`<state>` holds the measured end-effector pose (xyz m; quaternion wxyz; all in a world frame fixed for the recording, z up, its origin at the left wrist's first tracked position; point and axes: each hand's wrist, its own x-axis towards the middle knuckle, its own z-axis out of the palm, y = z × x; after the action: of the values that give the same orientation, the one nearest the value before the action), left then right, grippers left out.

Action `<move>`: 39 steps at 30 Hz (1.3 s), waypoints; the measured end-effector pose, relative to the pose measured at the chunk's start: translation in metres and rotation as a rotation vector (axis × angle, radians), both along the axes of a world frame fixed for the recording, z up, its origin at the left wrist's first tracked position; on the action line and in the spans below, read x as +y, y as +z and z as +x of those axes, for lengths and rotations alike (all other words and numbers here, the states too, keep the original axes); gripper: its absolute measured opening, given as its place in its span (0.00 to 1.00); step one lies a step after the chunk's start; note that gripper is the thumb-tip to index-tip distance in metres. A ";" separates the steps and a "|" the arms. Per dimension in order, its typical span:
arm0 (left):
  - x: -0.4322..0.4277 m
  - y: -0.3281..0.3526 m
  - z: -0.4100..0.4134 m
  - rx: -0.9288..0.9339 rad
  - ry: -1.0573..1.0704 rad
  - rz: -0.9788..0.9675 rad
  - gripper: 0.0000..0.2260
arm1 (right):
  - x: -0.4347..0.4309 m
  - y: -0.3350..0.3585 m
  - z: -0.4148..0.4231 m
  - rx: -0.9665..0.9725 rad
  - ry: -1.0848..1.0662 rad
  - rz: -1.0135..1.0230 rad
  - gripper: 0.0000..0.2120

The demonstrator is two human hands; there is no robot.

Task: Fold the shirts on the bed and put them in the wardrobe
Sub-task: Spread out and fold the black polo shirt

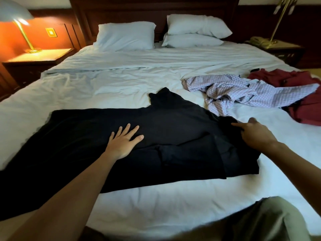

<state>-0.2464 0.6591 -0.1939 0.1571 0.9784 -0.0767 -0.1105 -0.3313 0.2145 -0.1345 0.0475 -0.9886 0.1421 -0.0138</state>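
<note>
Black shirt [173, 129] lies spread flat across the near part of the bed [156, 199], high collar toward the pillows [126, 35], a fold of cloth lying over its right side. Left hand [124, 141] presses flat on its middle, fingers straight and fanned. Right hand [255, 134] rests at the fold's edge, forefinger straight, thumb lifted (whether the hidden fingers grip cloth cannot be told). Beyond, a crumpled checked shirt [234, 91] touches the black one and partly overlies a red shirt [304, 105]
</note>
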 end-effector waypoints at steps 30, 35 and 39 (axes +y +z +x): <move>0.016 0.000 0.024 0.045 0.032 0.047 0.32 | 0.043 -0.001 0.068 0.203 0.086 -0.381 0.17; 0.032 -0.004 0.052 0.032 0.045 0.121 0.33 | 0.093 0.005 0.101 0.043 0.131 -0.371 0.17; 0.050 -0.012 0.077 -0.055 0.032 0.138 0.33 | 0.157 -0.008 0.131 -0.061 0.600 -0.054 0.25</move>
<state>-0.1695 0.7088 -0.2061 0.0888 0.9906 -0.0575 -0.0862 -0.2001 0.3712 -0.1427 0.0273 -0.9865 -0.1583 -0.0325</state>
